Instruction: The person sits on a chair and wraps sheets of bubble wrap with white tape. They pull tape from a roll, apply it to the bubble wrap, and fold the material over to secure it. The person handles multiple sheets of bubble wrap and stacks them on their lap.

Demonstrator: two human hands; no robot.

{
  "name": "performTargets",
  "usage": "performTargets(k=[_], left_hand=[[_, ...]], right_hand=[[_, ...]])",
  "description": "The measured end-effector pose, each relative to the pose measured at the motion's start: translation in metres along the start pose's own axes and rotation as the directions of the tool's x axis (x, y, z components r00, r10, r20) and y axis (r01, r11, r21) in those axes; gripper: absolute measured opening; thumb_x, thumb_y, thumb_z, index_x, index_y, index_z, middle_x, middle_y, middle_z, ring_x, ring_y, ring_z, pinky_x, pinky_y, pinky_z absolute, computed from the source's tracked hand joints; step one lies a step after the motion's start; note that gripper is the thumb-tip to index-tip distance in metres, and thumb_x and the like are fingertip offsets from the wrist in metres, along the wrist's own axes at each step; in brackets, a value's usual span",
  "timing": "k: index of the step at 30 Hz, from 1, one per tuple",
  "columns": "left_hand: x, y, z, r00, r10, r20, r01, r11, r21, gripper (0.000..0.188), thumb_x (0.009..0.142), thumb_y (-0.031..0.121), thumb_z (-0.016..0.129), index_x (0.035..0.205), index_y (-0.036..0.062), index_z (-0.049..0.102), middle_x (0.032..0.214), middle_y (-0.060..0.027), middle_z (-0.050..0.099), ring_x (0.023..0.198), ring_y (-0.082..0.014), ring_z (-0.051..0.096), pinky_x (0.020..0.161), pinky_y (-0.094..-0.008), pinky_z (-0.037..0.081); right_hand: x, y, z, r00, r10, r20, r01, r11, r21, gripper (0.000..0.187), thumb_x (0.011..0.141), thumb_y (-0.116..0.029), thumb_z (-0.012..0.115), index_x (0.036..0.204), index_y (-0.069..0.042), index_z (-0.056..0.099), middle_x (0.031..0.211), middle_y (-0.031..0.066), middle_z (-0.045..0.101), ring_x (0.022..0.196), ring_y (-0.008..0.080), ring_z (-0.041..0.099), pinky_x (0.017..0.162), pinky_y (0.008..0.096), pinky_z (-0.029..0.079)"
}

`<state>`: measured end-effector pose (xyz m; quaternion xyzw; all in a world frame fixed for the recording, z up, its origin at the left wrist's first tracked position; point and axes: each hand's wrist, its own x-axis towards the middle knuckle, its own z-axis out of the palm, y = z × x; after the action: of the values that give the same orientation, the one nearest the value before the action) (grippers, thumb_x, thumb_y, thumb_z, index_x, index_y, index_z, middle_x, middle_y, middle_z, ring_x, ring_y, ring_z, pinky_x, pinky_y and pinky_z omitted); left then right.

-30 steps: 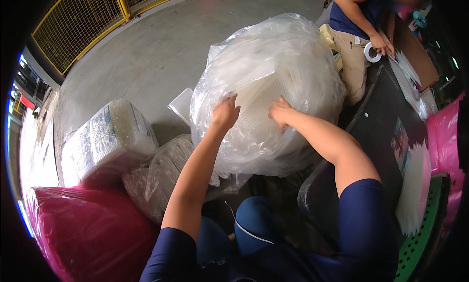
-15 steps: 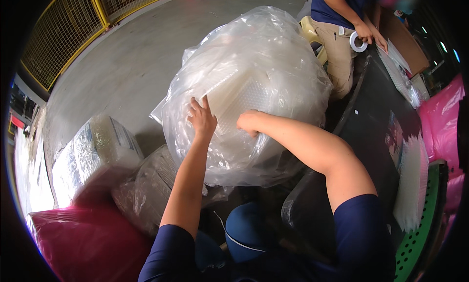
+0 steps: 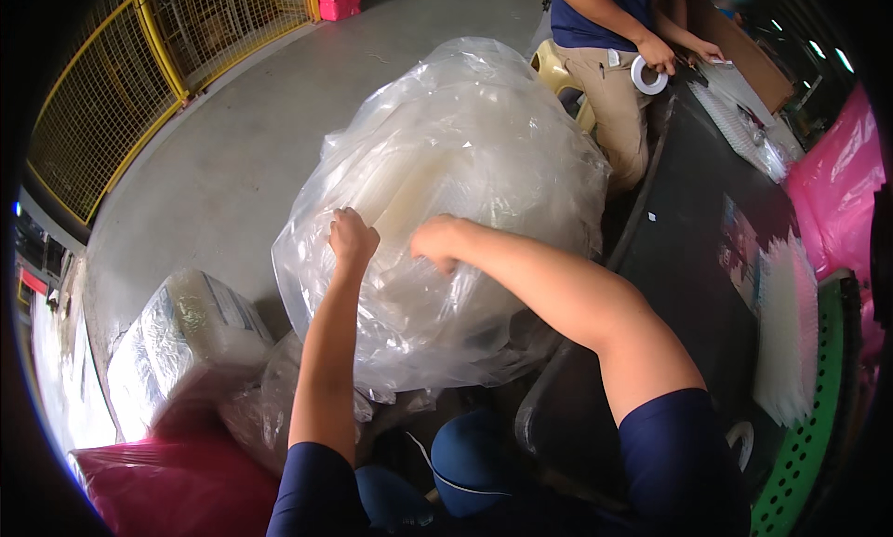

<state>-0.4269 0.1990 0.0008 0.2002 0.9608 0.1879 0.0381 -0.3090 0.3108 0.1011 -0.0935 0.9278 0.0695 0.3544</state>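
Note:
A large, bulging clear plastic bag (image 3: 521, 286) stands in front of me, with pale bubble-wrap sheets (image 3: 409, 188) showing inside it. My left hand (image 3: 353, 238) is closed in a fist on the bag's left side, pinching its film. To the right of it, my right hand (image 3: 437, 242) bends down over the front of the sheets with curled fingers. The fingertips of that hand are slightly smeared and partly hidden, so what they grip does not show.
At right is a black tabletop (image 3: 642, 286), with a stack of white bubble sheets (image 3: 786, 332) and a green perforated edge (image 3: 809, 425). A co-worker holds a tape roll (image 3: 649, 75) beyond. Wrapped bundles (image 3: 191, 342) and a dark pink bag (image 3: 186, 486) lie left. Yellow fencing (image 3: 102, 100) stands far left.
My left hand has gone from spread fingers to a closed grip on the bag. The right hand has shifted left, closer to it. The bag sits lower in view.

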Motion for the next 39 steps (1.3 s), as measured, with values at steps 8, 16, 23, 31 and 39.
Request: performTargets(k=[8,16,23,31,39], left_hand=[[-0.002,-0.025,-0.222,0.875,0.257,0.409,-0.029,0.873,-0.486,0.054,0.069,0.025,0.073,0.113,-0.0042,0.06,0.107,-0.0153,0.064,0.099,-0.027,0.061,0.089,-0.0366,0.047],[-0.047,-0.108,-0.32,0.837,0.463,0.291,0.313,0.03,-0.949,0.039,0.073,0.018,0.069,0.105,-0.0045,0.064,0.094,-0.014,0.069,0.081,-0.0246,0.067,0.076,-0.0381,0.055],[-0.151,-0.101,-0.262,0.695,0.708,0.122,0.473,-0.323,-0.82,0.053,0.076,0.022,0.063,0.119,-0.0082,0.053,0.105,-0.0228,0.064,0.086,-0.0328,0.067,0.078,-0.0416,0.056],[-0.336,-0.065,-0.243,0.922,0.33,-0.201,0.147,-0.781,-0.606,0.057,0.077,0.024,0.061,0.123,-0.0086,0.049,0.11,-0.0233,0.062,0.092,-0.032,0.065,0.082,-0.0416,0.055],[-0.447,-0.102,-0.306,0.925,-0.23,-0.301,-0.212,0.342,-0.915,0.026,0.08,0.011,0.068,0.102,-0.0019,0.064,0.094,-0.0038,0.065,0.085,-0.0112,0.059,0.079,-0.0257,0.045]], right_hand=[[-0.053,0.062,-0.015,0.96,0.25,-0.127,-0.182,0.9,0.396,0.071,0.056,-0.002,0.08,0.123,-0.008,0.058,0.106,0.0145,0.066,0.095,0.0289,0.064,0.076,0.0368,0.052],[-0.183,0.096,-0.028,0.71,0.48,-0.515,-0.069,0.776,0.627,0.086,0.055,-0.013,0.086,0.13,0.0,0.047,0.132,0.0165,0.051,0.118,0.0268,0.052,0.095,0.0347,0.044],[-0.323,0.106,-0.065,0.413,0.45,-0.792,0.796,0.245,0.554,0.067,0.068,-0.016,0.083,0.126,-0.005,0.051,0.123,0.0102,0.058,0.118,0.023,0.051,0.1,0.0347,0.04],[-0.358,0.07,-0.072,0.437,0.706,-0.558,0.849,-0.118,0.515,0.051,0.074,-0.023,0.079,0.116,-0.005,0.056,0.11,0.0046,0.06,0.109,0.0195,0.054,0.094,0.0344,0.041],[-0.427,0.012,-0.053,0.327,0.527,-0.784,0.944,-0.148,0.294,0.046,0.082,-0.029,0.069,0.119,-0.003,0.055,0.11,0.0068,0.062,0.102,0.0205,0.058,0.091,0.0346,0.045]])
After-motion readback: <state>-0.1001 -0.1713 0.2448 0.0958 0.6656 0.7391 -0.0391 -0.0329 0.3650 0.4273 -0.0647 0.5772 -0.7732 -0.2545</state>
